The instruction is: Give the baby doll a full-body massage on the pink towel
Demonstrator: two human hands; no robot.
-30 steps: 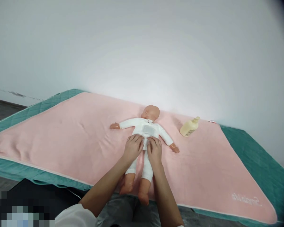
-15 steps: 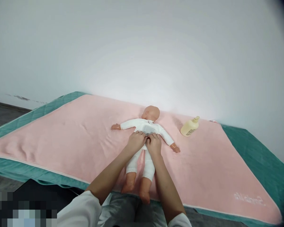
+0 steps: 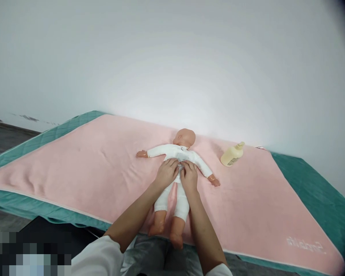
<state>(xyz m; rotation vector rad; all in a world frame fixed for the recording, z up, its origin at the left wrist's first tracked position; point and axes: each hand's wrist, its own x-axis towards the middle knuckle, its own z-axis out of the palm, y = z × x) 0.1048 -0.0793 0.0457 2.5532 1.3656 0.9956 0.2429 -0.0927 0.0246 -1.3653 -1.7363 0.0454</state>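
A baby doll (image 3: 181,209) in a white cloth suit lies stretched out, its head at the far side, arms spread and feet towards me. My left hand (image 3: 166,172) is on the left of its torso, fingers curled down and pressed together against the cloth. On the right of the torso, my right hand (image 3: 189,174) mirrors it, with bent fingers gripping at the midline. Both thumbs are largely hidden between the hands. A pale greyish panel (image 3: 183,156) shows on the torso just beyond my fingertips.
A cream pump bottle (image 3: 231,155) stands to the right of the doll. Beneath them a pink blanket (image 3: 83,165) covers a green quilted mattress (image 3: 310,180). A white wall (image 3: 172,69) rises behind. A dark object (image 3: 46,237) is at the lower left.
Both hands stay on the doll's torso, and their fingers have shifted slightly forward, covering more of the panel. The whole view has moved a little; doll and bottle keep their places.
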